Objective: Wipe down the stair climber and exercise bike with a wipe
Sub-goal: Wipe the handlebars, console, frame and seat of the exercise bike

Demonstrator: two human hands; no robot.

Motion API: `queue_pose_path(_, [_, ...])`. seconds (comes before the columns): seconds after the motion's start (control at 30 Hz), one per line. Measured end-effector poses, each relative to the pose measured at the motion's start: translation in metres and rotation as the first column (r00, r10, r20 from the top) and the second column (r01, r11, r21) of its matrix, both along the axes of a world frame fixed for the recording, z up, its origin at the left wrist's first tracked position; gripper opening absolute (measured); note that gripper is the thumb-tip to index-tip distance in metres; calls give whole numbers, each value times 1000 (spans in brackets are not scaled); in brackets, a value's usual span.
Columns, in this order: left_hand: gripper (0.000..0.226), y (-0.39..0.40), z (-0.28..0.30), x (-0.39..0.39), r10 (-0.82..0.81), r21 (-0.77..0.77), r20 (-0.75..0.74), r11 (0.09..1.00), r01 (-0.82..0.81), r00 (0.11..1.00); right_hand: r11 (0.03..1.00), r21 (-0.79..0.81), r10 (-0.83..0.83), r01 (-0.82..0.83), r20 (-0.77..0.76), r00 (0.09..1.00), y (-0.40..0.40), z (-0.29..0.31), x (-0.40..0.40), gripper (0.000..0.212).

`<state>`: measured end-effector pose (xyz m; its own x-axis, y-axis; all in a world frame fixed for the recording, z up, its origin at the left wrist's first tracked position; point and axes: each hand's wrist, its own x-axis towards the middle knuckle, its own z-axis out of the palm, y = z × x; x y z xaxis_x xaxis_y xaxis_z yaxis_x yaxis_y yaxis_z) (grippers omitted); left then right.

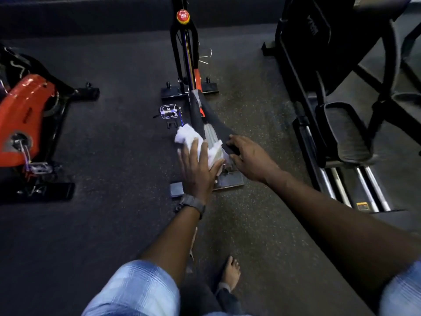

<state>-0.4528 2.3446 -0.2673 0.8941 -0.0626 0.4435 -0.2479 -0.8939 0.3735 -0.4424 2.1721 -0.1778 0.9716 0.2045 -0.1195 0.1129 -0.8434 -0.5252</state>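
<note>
An exercise bike (185, 65) stands straight ahead, seen from above, with a red knob (183, 15) on its frame and a black saddle (205, 119) pointing toward me. A crumpled white wipe (193, 139) lies across the left side and rear of the saddle. My left hand (198, 167) presses flat on the wipe, fingers spread. My right hand (249, 158) grips the saddle's right rear edge. The stair climber (337, 115), black with padded steps, stands at the right.
A second bike with a red housing (25, 117) stands at the left. The middle bike's metal pedal (168, 111) sticks out left of the saddle. Its rear base bar (230, 181) lies under my hands. My bare foot (231, 272) rests on the dark rubber floor.
</note>
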Motion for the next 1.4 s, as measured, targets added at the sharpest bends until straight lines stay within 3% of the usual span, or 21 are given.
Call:
queue_pose_path(0.13, [64,2,13,22,-218,321,40,927,194,975,970,175,-171,168,0,985,0,5,-5,41])
queue_pose_path(0.27, [69,-14,22,36,-389,527,-77,765,369,918,861,309,-400,404,-79,913,-10,5,-12,37])
queue_pose_path(0.43, [49,-42,37,47,-484,616,-237,595,516,842,756,320,-536,571,-197,821,-24,4,-21,38])
queue_pose_path(0.53, [31,-61,54,57,-598,626,-382,394,673,705,728,309,-572,612,-217,791,-30,7,-26,39])
queue_pose_path(0.6, [30,-73,71,69,-606,603,-500,270,751,619,724,296,-584,622,-215,782,-34,7,-28,40])
queue_pose_path(0.67, [37,-75,82,89,-584,539,-600,210,815,547,719,292,-597,630,-205,776,-37,7,-29,40])
queue_pose_path(0.77, [55,-61,84,129,-540,393,-695,267,880,474,708,284,-621,647,-185,761,-33,7,-26,39])
queue_pose_path(0.83, [68,-47,83,164,-488,401,-734,252,881,473,690,280,-643,667,-185,743,-25,6,-21,40])
queue_pose_path(0.97, [78,-4,89,230,-510,601,-592,235,763,624,658,260,-681,706,-195,706,2,2,6,40])
queue_pose_path(1.07, [56,21,93,272,-443,574,-567,393,719,694,692,216,-672,689,-155,724,28,3,31,33])
queue_pose_path(1.13, [50,31,90,287,-389,392,-646,569,723,657,754,120,-636,646,-112,764,41,4,46,29])
queue_pose_path(1.2, [47,35,77,283,-461,125,-654,717,686,601,789,47,-607,612,-89,790,50,6,59,26])
queue_pose_path(1.27, [48,36,65,257,-551,3,-483,776,631,680,806,12,-589,592,-91,803,55,9,67,26])
queue_pose_path(1.33, [43,35,50,226,-582,12,-300,790,613,756,817,-16,-575,576,-92,813,59,10,73,29])
queue_pose_path(1.4, [45,33,41,193,-597,46,-250,779,625,762,827,-46,-562,561,-99,821,59,11,75,32])
